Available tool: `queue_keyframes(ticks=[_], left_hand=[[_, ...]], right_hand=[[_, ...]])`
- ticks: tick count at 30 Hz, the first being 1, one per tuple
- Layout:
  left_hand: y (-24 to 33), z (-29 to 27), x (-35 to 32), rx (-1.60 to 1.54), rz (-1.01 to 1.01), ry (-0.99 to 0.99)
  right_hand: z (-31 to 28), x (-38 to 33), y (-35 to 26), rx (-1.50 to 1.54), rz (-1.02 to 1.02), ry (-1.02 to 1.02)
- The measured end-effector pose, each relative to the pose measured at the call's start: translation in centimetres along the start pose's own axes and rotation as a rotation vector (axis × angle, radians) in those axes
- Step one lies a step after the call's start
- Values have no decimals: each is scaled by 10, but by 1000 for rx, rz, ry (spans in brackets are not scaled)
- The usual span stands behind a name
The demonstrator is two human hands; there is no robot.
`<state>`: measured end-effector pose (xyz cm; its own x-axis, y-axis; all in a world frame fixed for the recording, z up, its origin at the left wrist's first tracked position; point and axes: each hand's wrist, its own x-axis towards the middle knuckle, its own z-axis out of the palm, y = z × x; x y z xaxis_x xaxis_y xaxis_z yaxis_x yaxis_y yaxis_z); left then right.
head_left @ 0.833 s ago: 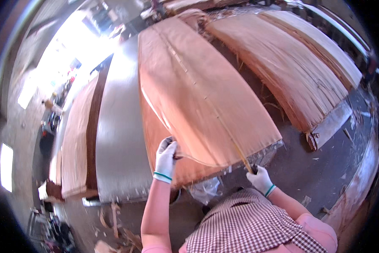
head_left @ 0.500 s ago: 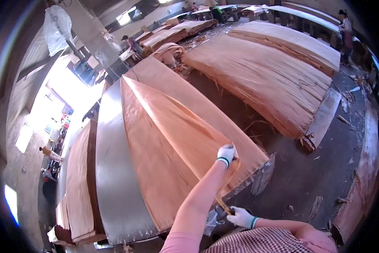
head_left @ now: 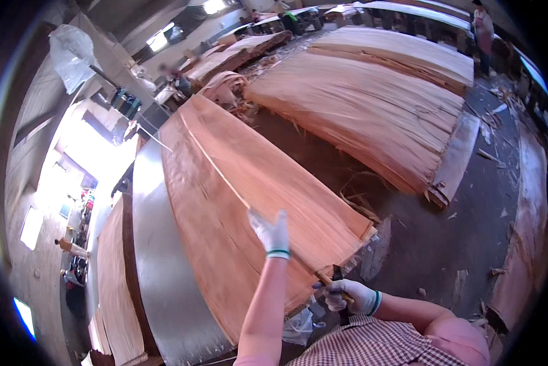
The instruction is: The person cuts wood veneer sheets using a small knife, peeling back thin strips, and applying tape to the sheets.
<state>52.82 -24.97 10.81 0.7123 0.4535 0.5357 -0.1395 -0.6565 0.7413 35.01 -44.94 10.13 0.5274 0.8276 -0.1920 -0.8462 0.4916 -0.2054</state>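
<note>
A big stack of thin reddish wood veneer sheets (head_left: pixel 249 201) lies in front of me. A long narrow wooden strip (head_left: pixel 225 177) runs along the top sheet. My left hand (head_left: pixel 271 230), in a white glove with a green cuff, is stretched out flat on the sheet beside that strip, fingers apart. My right hand (head_left: pixel 346 295), also gloved, is closed on the near end of the strip together with a dark tool (head_left: pixel 338 277) at the stack's near edge.
A shiny metal plate (head_left: pixel 158 256) lies left of the stack, with another veneer pile (head_left: pixel 112 287) beyond it. A larger veneer stack (head_left: pixel 359 110) lies to the right across a dark, littered floor (head_left: pixel 444 238). People stand at the far back and right.
My left hand has reached further out over the top sheet and now lies flat. My right hand has stayed at the near edge. The view has tilted, showing more of the hall.
</note>
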Motion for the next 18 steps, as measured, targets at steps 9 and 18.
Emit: queue_keyframes(ticks=[9,18], left_hand=[[4,-1,25,-722,-781,-125],[35,-24,50,-722,-636,-81]], right_hand=[[-64,7,-69,202,-377,623],[-67,26,-143,-96,-1023,638]])
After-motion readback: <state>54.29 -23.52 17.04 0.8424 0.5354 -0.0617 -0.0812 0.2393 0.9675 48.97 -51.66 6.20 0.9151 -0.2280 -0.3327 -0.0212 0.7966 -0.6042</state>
